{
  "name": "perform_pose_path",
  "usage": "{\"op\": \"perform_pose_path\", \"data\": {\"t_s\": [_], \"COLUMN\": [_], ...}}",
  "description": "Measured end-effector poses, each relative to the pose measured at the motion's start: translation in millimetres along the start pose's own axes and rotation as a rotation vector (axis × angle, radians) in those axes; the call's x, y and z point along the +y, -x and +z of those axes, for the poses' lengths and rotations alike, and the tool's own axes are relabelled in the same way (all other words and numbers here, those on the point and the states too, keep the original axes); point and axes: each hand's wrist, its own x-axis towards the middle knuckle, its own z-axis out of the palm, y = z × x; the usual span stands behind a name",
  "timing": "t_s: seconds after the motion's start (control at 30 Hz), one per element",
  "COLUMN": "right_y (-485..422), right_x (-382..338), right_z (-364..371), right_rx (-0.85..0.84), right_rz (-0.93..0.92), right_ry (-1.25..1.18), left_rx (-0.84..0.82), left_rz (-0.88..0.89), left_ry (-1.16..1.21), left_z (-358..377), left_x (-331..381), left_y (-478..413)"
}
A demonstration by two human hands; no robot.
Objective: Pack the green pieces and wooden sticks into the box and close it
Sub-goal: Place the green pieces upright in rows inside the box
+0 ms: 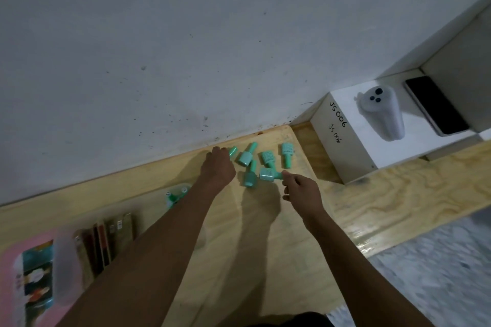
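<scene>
Gathering is the step in hand, as we judge it, with the green pieces lying loose on the wooden table between our two sets of fingers. Our right hand is pinching the thin stem of one green piece between thumb and forefinger, with the other fingers curling loosely below. Our left hand is showing only its back. Its fingers are bending out of sight, so we cannot tell whether they are holding the small green piece just past their tips.

The clear box is lying well behind the left fingers, beside that forearm, and the wooden sticks seem to be lined up inside it already.

Each piece is looking like smooth hard plastic, a fat drum on a narrow round stem, so it is likely to roll or swing. We are better off gripping the drum than the stem, and carrying few at a time. The sticks are appearing flat, brown and matte, and the box cloudy and thin-walled.
</scene>
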Motion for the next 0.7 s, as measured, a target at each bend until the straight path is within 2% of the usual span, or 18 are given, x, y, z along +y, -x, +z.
{"op": "perform_pose_path", "data": {"t_s": [0.07, 0.2, 0.3, 0.37, 0.53, 0.7], "right_y": [8, 29, 49, 63, 90, 106], "right_x": [-8, -21, -29, -31, -31, -26], "right_z": [-6, -9, -3, 6, 37, 62], "right_rx": [-0.077, -0.164, -0.213, -0.24, -0.263, -0.304], "right_rz": [0.039, 0.008, -0.038, -0.087, -0.221, -0.427], "right_ry": [-0.152, -0.229, -0.251, -0.216, -0.05, 0.184], "left_rx": [-0.019, -0.188, -0.253, -0.238, -0.027, 0.042], "left_rz": [-0.037, -0.276, -0.221, -0.155, -0.102, -0.2], "left_ry": [0.287, 1.235, 1.614, 1.668, 1.584, 1.706], "left_z": [-14, -58, -81, -87, -83, -76], "left_x": [3, 4, -11, -28, -74, -108], "left_y": [5, 34, 70, 92, 135, 166]}}
